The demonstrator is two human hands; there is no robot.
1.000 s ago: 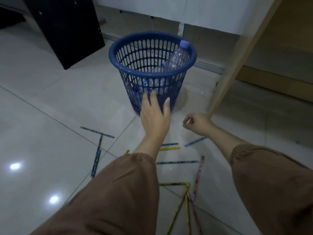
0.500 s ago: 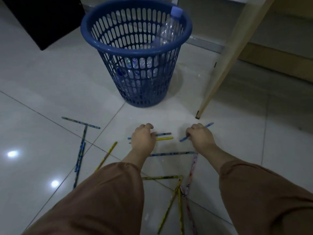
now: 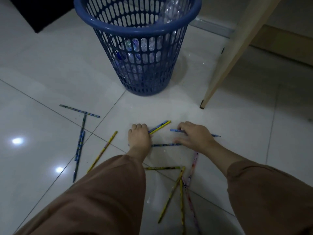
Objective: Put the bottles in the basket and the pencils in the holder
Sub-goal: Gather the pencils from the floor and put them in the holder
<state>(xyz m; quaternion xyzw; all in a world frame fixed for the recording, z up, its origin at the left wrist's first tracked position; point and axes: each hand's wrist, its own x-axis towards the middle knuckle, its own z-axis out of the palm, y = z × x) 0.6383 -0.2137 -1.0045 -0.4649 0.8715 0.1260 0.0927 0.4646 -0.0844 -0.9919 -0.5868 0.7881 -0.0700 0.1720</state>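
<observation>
A blue slotted basket [image 3: 108, 29] stands on the tiled floor with clear plastic bottles [image 3: 171, 11] inside it. Several pencils lie scattered on the floor. My left hand [image 3: 139, 136] is down on the floor, fingers curled around a blue and a yellow pencil [image 3: 160, 126] that stick out to its right. My right hand [image 3: 194, 136] holds a blue pencil [image 3: 176, 130] across its fingers, and its thumb touches another blue pencil [image 3: 166, 145] lying between the hands. No pencil holder is in view.
A slanted light wooden furniture leg [image 3: 225, 65] meets the floor right of the basket. A black cabinet [image 3: 39, 12] stands at the top left. More pencils lie to the left [image 3: 79, 111] and near my sleeves [image 3: 170, 195].
My hands dropped from the basket to the floor. The left closed on two pencils and tilted them up to the right. The right took a blue pencil. The camera moved closer.
</observation>
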